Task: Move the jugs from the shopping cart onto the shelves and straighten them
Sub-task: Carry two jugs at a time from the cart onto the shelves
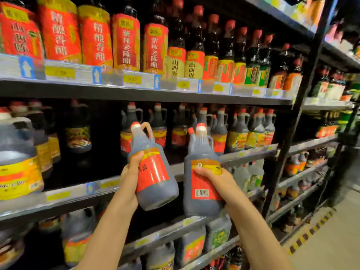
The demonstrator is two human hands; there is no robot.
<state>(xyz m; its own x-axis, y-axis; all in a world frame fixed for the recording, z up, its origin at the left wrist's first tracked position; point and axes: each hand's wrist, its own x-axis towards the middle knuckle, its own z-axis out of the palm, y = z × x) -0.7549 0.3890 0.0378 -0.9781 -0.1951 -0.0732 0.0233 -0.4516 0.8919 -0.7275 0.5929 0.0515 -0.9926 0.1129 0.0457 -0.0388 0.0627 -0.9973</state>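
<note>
2 hands, 2 jugs, 1 ea.

I see left hand under and left of left jug; right hand right of right jug. Jugs side by side, apart, both before middle shelf. Shelved jugs behind and above right hand. Upper bottles well above both hands. Big jug far left of left hand.
</note>
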